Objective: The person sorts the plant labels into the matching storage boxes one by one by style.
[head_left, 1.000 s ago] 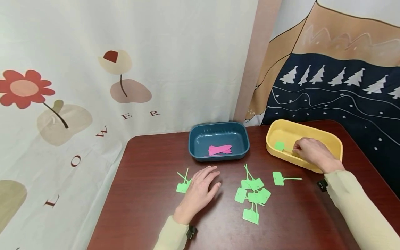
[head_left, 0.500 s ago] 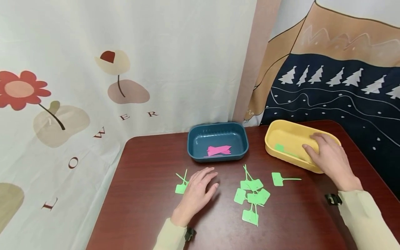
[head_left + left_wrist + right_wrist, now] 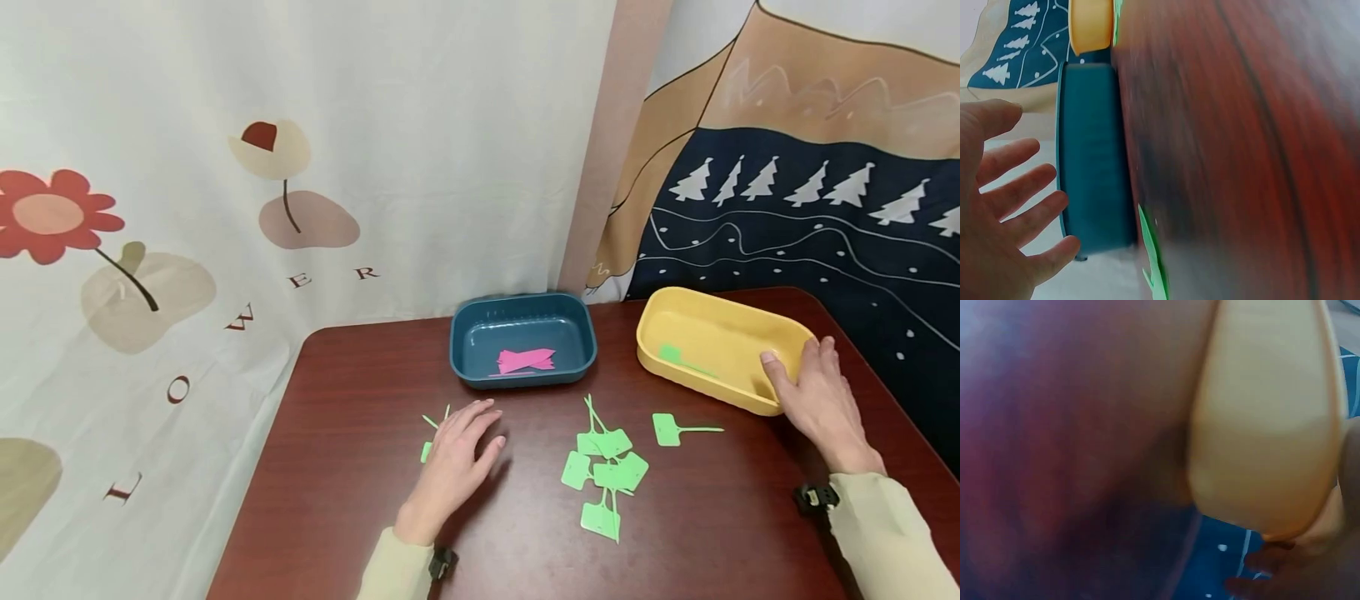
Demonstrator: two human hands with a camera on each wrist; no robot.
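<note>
My left hand [image 3: 447, 472] hovers over the table with its fingers spread and holds nothing. It partly covers a small group of green tags with thin stems [image 3: 426, 452]. My right hand [image 3: 823, 403] is at the right end of the yellow bin [image 3: 720, 327], its thumb by the rim and its fingers loosely extended past the end; contact is hard to tell. One green tag [image 3: 670, 354] lies inside that bin. Several green tags [image 3: 615, 475] lie in a loose pile mid-table, and a single green tag [image 3: 666, 429] lies in front of the yellow bin.
A dark blue bin [image 3: 525, 340] with pink tags [image 3: 525, 360] in it stands at the back of the brown table [image 3: 360, 400]. Behind the table hang a white flower-print curtain [image 3: 420, 167] and a dark tree-print cloth [image 3: 810, 217].
My right hand has opened its fingers and moved right, from inside the yellow bin to its right end. My left hand has shifted slightly left and down.
</note>
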